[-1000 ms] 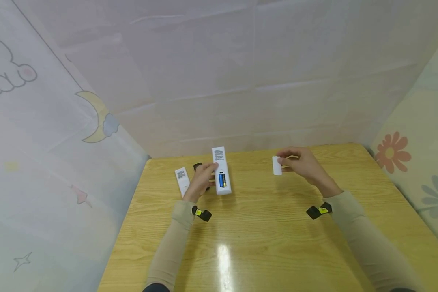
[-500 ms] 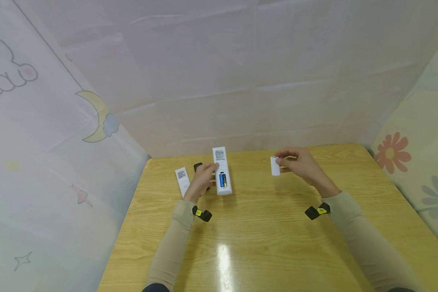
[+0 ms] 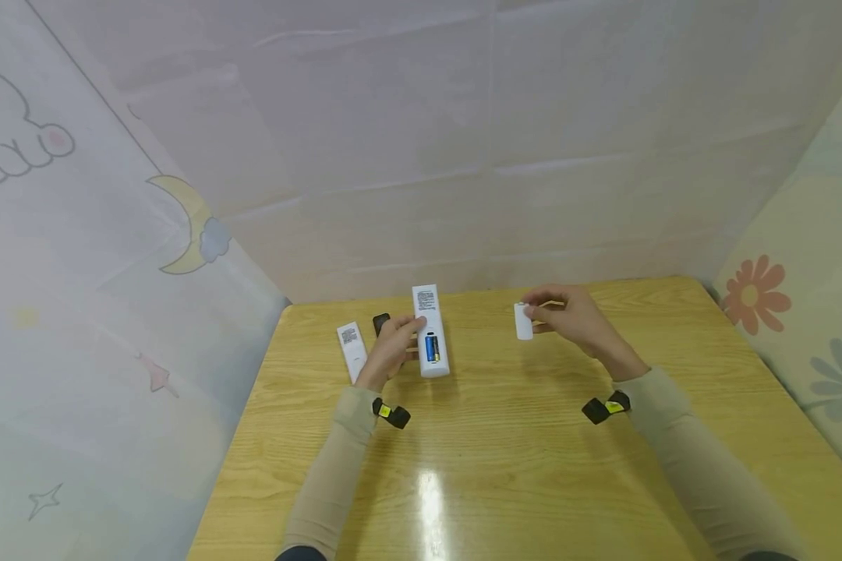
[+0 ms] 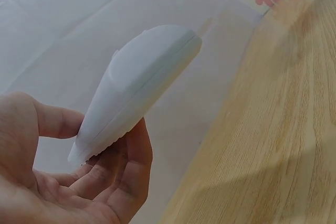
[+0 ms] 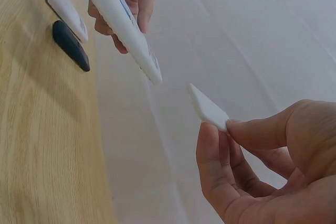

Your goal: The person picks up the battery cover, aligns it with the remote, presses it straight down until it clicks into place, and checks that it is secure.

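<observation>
My left hand point(image 3: 390, 351) grips a white remote control point(image 3: 429, 313) by its side, back face up and raised above the table. Its battery compartment lies uncovered, with two batteries point(image 3: 432, 347) side by side in it, one blue and one dark with a gold end. To the right, my right hand point(image 3: 575, 318) pinches a small white battery cover point(image 3: 523, 321) between thumb and fingers, apart from the remote. In the left wrist view the thumb and curled fingers point(image 4: 137, 156) hold the remote's narrow end. The right wrist view shows the cover point(image 5: 207, 107) nearly edge-on.
A second white remote point(image 3: 352, 351) lies face down on the wooden table point(image 3: 505, 452), left of my left hand. Beside it a black remote point(image 3: 380, 321) is partly hidden behind that hand. A printed cloth wall point(image 3: 463, 195) rises behind the table's far edge.
My right hand has moved slightly left with the battery cover, narrowing the gap to the remote. My left hand and the remote have shifted a little to the right.
</observation>
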Tool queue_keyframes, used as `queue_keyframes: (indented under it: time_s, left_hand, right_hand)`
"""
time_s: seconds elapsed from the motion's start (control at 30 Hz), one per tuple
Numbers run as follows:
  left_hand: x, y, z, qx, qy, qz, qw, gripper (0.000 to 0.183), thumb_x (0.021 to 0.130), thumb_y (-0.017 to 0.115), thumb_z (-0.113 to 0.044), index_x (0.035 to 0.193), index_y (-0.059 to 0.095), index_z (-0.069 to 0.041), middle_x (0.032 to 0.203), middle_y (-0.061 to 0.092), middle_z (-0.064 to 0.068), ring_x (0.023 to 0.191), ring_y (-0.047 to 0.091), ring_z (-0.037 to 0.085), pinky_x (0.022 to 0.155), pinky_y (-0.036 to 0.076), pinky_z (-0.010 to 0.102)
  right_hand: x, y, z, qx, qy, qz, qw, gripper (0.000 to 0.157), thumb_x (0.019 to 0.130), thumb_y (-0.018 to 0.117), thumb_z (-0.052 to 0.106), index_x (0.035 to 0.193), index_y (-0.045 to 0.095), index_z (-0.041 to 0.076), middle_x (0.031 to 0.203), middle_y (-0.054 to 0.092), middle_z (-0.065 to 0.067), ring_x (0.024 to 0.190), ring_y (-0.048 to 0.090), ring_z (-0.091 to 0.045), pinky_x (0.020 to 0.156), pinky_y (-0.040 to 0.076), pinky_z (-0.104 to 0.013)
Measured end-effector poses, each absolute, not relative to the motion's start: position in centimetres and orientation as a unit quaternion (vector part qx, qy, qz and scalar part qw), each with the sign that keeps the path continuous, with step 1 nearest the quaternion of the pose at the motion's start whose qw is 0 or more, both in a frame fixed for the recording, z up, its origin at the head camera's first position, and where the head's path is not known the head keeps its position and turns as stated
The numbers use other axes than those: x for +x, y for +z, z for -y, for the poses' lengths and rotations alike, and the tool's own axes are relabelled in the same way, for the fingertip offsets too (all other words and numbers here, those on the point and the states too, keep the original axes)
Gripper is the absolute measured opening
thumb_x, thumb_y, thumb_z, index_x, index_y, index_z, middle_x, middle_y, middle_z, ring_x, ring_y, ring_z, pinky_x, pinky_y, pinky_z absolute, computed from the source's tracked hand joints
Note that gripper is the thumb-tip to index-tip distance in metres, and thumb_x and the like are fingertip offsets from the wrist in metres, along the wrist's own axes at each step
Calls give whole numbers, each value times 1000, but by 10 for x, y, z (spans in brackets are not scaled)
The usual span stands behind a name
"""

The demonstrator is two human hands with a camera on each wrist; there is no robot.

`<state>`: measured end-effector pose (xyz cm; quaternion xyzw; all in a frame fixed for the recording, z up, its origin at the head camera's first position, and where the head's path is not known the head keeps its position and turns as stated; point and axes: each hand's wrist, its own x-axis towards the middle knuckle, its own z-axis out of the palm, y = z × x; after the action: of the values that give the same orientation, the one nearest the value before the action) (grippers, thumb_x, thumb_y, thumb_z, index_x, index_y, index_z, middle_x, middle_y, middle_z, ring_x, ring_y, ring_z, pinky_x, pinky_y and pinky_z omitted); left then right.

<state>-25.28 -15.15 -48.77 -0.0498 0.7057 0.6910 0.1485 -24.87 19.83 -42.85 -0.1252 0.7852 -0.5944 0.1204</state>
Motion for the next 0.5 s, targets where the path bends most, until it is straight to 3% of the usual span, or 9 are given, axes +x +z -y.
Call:
queue_keyframes:
  time_s: [0.13,0.37,0.5]
  left_hand:
    - [-252,-488,149,-53,693,-703,150,59,111,58,-35,157,48,0,141,64,20,123,69,34,106,56,57]
    - [-253,-491,146,-49,688,-708,149,58,111,58,-36,156,48,0,142,63,20,125,67,36,106,56,57]
    - [-253,-492,144,-46,687,-710,149,57,111,59,-35,155,50,0,140,65,20,123,68,34,102,59,52]
  right_hand:
    - [-248,-426,-197,-124,-595,-785,121,35,108,65,13,137,64,-6,139,59,-28,110,70,-24,93,65,-42]
    - [-247,-425,-195,-124,-596,-784,118,34,108,65,13,136,64,-6,139,59,-28,109,71,-22,90,66,-36]
    - [-247,-424,-194,-127,-598,-782,119,34,108,65,12,136,64,-7,140,59,-28,109,71,-22,90,66,-37]
